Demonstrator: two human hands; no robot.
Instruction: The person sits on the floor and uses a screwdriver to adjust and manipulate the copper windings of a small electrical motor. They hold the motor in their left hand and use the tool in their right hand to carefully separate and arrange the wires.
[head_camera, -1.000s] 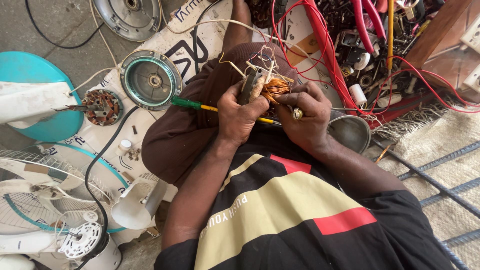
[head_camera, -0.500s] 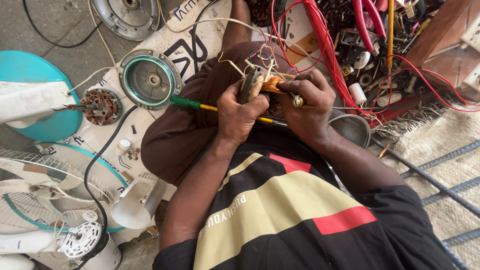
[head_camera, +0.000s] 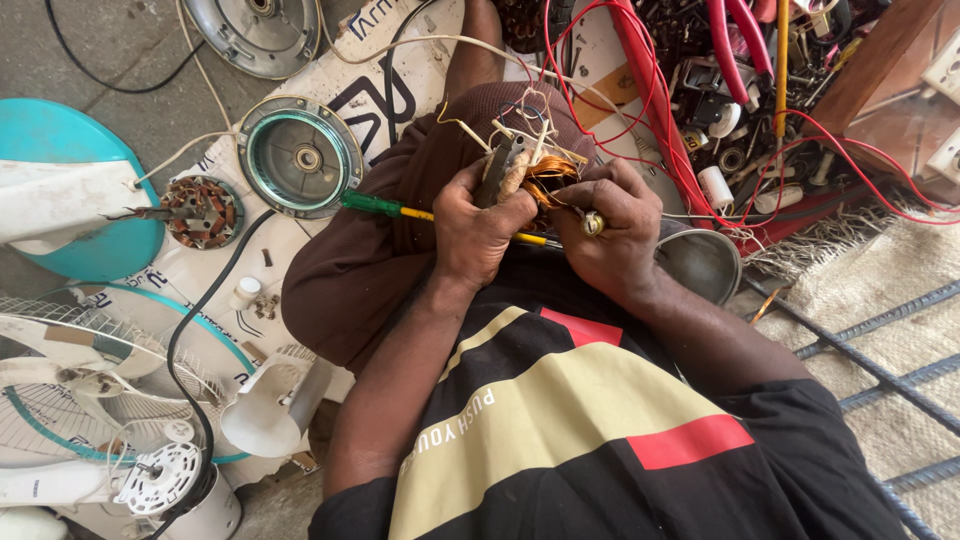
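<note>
A white fan cage (head_camera: 70, 400) lies far left on the floor, with a round metal motor cover (head_camera: 300, 157) a bit further in. A green and yellow screwdriver (head_camera: 400, 208) sticks out from under the left hand (head_camera: 478, 232). That hand's fingers wrap tight around a motor coil (head_camera: 525, 172) — copper wire with loose white leads — held over the lap. The right hand (head_camera: 610, 225) pinches the coil's wires, fingers closed. Red wires (head_camera: 660, 130) tangle on the right.

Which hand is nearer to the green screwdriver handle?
Left. The left hand lies over the yellow shaft just beside the green screwdriver handle. The right hand is farther along, past the motor winding, on the side away from the handle.
</note>
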